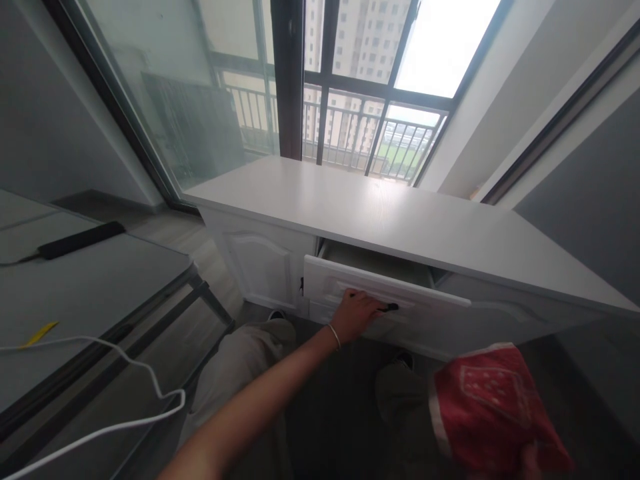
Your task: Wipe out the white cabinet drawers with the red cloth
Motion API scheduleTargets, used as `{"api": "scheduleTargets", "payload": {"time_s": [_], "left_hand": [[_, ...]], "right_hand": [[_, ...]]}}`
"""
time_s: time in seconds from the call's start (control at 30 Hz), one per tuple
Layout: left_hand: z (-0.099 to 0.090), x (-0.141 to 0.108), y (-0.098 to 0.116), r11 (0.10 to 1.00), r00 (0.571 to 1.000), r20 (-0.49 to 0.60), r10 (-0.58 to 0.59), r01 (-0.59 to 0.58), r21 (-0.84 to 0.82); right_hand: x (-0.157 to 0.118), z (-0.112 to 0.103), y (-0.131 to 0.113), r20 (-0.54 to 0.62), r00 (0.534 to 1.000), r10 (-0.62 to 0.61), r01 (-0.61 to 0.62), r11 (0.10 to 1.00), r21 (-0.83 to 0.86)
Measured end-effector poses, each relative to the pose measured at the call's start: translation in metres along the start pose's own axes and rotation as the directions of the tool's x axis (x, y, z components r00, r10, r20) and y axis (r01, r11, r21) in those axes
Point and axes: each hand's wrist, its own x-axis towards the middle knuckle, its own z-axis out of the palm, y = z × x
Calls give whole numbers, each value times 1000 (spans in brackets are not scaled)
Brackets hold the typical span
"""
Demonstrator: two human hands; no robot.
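My left hand (356, 313) reaches forward, its fingers closed round the black drawer handle (390, 307). The white drawer (430, 288) stands partly pulled out of a low white cabinet (370, 207), and little of its inside shows. At the lower right, my right hand (531, 461) is mostly hidden by a red cloth (493, 407) with a pale edge and a printed light pattern, which it grips. The cloth hangs in front of the cabinet's right part, apart from the drawer.
On the left stands a grey-topped table (100, 287) with a black bar-shaped object (83, 240), a yellow strip (40, 335) and a white cable (145, 363) looping off its edge. Behind the cabinet are glass doors (235, 87) and a balcony railing. My legs are close to the drawer front.
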Motion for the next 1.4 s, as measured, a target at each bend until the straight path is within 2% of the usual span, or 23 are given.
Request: {"api": "scheduleTargets", "payload": {"time_s": [0.13,0.3,0.4,0.5,0.57,0.63,0.7,0.73,0.8,0.87,0.93,1.03,1.1,1.27,1.4], "left_hand": [[5,26,-17,1000,1000,-15,-15,15,-2],[8,63,-37,999,998,-36,-47,47,-3],[10,75,-43,999,997,-59,-48,47,-10],[9,74,-39,998,993,-106,-49,44,-49],[12,65,-30,993,977,-202,-67,46,-105],[22,49,-18,986,937,-337,-94,42,-160],[41,30,-11,987,922,-384,-57,-6,-160],[53,20,-11,987,942,-335,-3,-52,-154],[79,4,-19,989,983,-184,22,-48,-138],[102,-6,-38,994,999,-33,-40,36,-99],[119,-8,-62,989,988,68,-137,140,-43],[135,-1,-90,980,971,136,-195,188,64],[144,5,-97,979,967,175,-185,166,121],[167,11,-89,970,949,236,-210,171,176],[172,12,-84,957,937,239,-256,211,199]], "right_hand": [[-3,0,10,92,994,-65,63,998,26],[-3,6,13,124,990,65,-79,991,108],[-2,8,17,177,981,85,-110,984,138],[-3,9,21,199,978,69,-105,978,181],[-4,10,22,183,977,106,-145,966,215],[-6,12,20,150,975,167,-201,946,255],[-7,15,18,141,967,211,-245,924,294],[-8,17,17,146,964,222,-257,915,311],[-9,20,16,158,961,225,-268,901,341],[-7,21,16,166,961,220,-267,894,360],[-4,21,16,163,963,215,-261,892,370],[3,20,17,129,963,237,-269,886,377],[8,20,17,110,964,244,-268,887,375],[10,29,20,117,969,218,-247,893,376],[7,30,22,141,974,179,-220,905,365]]}}
